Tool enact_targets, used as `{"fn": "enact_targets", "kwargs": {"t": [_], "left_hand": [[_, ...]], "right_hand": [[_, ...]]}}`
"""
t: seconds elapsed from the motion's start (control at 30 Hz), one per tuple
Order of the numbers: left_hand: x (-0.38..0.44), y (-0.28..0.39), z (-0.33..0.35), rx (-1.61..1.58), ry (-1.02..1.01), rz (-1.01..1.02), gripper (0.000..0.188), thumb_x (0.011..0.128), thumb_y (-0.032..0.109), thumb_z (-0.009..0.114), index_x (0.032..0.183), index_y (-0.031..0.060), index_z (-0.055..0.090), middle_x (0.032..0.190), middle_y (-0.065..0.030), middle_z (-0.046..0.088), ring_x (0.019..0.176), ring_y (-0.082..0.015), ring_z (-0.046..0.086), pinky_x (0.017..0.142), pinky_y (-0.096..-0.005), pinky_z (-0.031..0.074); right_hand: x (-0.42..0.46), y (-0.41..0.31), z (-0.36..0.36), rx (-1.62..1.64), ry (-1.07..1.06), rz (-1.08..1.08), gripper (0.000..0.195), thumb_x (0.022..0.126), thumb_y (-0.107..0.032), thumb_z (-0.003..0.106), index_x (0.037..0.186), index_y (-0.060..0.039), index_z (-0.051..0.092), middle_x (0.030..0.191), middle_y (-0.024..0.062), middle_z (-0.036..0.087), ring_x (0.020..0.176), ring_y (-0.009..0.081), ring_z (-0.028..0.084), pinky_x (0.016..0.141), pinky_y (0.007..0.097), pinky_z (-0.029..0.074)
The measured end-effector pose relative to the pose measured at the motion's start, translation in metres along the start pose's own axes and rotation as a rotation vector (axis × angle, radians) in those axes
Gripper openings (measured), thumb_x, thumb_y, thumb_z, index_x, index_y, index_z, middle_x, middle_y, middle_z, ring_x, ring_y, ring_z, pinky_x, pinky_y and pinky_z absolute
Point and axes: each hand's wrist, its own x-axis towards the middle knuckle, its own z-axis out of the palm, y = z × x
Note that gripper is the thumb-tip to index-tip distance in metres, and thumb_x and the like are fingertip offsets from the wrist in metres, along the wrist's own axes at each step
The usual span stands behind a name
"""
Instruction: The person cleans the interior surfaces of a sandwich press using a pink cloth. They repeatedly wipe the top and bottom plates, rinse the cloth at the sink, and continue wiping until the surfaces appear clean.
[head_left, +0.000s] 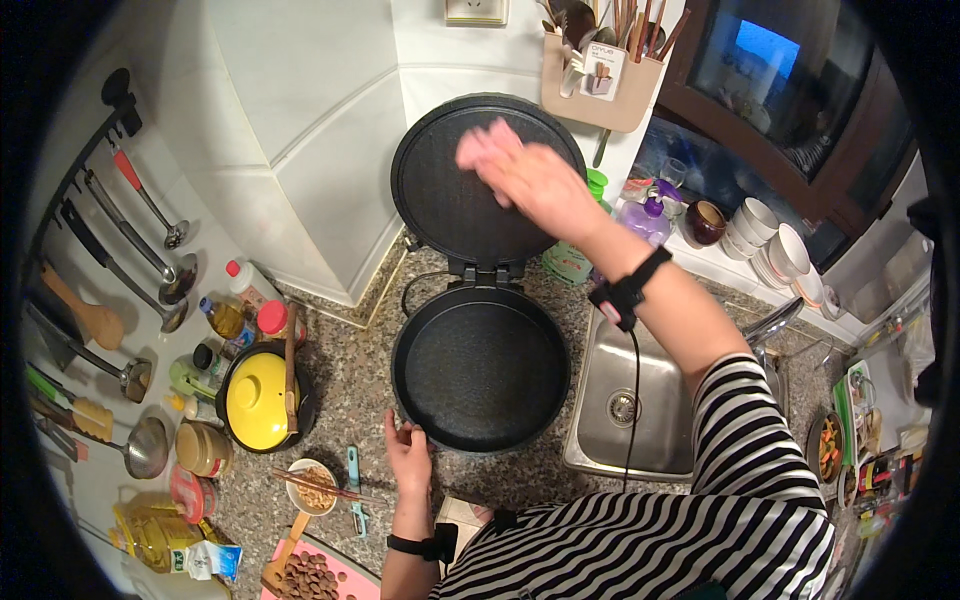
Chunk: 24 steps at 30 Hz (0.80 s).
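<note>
An electric griddle stands opened on the granite counter, its round black lower pan (481, 371) facing up and its lid (442, 187) raised against the tiled wall. My right hand (544, 187), blurred, is over the inner face of the lid and holds a pink cloth (487, 146) there. At the lower left rim of the pan is my left hand (410, 450), its fingers at the edge, with the thumb side partly hidden. Whether it grips the rim is hard to tell.
The steel sink (637, 390) lies right of the pan. A black pot with a yellow lid (259, 401), a bowl of shreds (311, 499) with chopsticks, a peeler (354, 480) and a pink board (360, 577) with brown pieces are at left. Soap bottles (645, 221) stand behind the sink.
</note>
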Motion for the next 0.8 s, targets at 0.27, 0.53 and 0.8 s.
{"fn": "enact_targets", "kwargs": {"t": [0.27,0.53,0.8], "left_hand": [[-0.002,0.011,0.008,-0.022,-0.024,-0.020,0.069,0.095,0.007,0.055,0.155,0.0071,0.021,0.105,-0.0010,0.055,0.084,-0.0106,0.055,0.063,-0.0264,0.049],[0.002,-0.001,0.005,-0.053,-0.009,-0.004,0.064,0.096,0.006,0.055,0.153,0.0074,0.026,0.107,-0.0004,0.055,0.083,-0.0096,0.053,0.062,-0.0250,0.047],[0.011,-0.012,0.001,-0.054,-0.036,0.031,0.061,0.097,0.007,0.055,0.152,0.0082,0.029,0.106,0.0000,0.054,0.082,-0.0082,0.052,0.063,-0.0233,0.044]], "right_hand": [[0.059,0.043,0.014,-0.164,-0.002,0.027,0.028,0.077,-0.011,0.064,0.104,-0.0039,0.064,0.113,0.0059,0.063,0.116,0.0238,0.056,0.089,0.0346,0.048],[-0.017,0.032,-0.003,-0.239,0.014,0.308,0.045,0.076,-0.007,0.063,0.120,-0.0030,0.059,0.126,0.0097,0.059,0.120,0.0258,0.057,0.091,0.0375,0.048],[-0.060,0.006,-0.033,0.609,0.395,0.861,0.039,0.085,0.003,0.058,0.123,-0.0007,0.061,0.125,0.0135,0.065,0.109,0.0269,0.065,0.092,0.0360,0.053]]}}
